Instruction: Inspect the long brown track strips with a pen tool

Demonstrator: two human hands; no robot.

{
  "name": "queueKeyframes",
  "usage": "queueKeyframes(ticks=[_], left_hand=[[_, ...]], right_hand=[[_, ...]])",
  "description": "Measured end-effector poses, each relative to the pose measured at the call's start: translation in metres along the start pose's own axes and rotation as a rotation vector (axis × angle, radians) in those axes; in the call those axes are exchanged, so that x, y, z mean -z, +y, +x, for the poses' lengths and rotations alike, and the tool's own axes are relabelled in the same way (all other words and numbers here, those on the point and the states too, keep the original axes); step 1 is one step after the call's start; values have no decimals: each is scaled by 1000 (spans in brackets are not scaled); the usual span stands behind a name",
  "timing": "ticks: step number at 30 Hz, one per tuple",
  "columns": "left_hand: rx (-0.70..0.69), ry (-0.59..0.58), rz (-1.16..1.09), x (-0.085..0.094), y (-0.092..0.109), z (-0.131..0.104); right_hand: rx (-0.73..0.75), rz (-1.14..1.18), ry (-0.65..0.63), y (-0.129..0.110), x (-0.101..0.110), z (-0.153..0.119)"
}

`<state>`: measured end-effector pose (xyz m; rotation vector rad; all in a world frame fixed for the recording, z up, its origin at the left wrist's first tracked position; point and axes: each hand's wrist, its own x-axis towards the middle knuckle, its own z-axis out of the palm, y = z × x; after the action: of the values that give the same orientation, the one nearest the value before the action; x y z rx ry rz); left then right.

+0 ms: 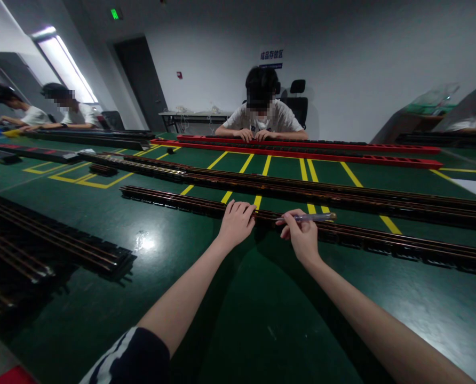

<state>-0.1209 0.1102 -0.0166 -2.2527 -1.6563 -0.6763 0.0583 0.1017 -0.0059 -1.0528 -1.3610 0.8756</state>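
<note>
A long dark rail with copper-coloured strips (366, 234) lies across the green table in front of me. My left hand (237, 221) rests on this rail, its fingers slightly apart and lying over the top edge. Just to the right, my right hand (300, 234) is closed around a clear pen-like tool (318, 217). The tool lies nearly level, its left end close to the rail and its yellowish end pointing right. A narrow stretch of rail shows between my two hands.
Behind lies another long dark rail bundle (230, 180). More rails (81, 245) are stacked at the left. Red channels (402, 160) lie at the far side, where a person (278, 114) works. Yellow lines mark the green table (254, 330). Other people sit at the far left.
</note>
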Motion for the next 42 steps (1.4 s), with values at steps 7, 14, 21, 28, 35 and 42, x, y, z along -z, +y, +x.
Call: queueKeyframes(ticks=[7,14,21,28,35,42], left_hand=[[-10,-9,16,-1,0,0],[-11,-12,43,1,0,0],[42,-3,65,2,0,-1],[110,7,68,2,-1,0],[97,4,6,6,-1,1],[57,11,-57,8,-1,0]], right_hand=[[20,-29,-51,2,-1,1],[35,-55,-99,4,-1,3],[21,-78,-123,2,-2,3],[25,-71,-104,2,-1,2],[-3,12,-22,0,0,0],[3,-15,-66,0,1,1]])
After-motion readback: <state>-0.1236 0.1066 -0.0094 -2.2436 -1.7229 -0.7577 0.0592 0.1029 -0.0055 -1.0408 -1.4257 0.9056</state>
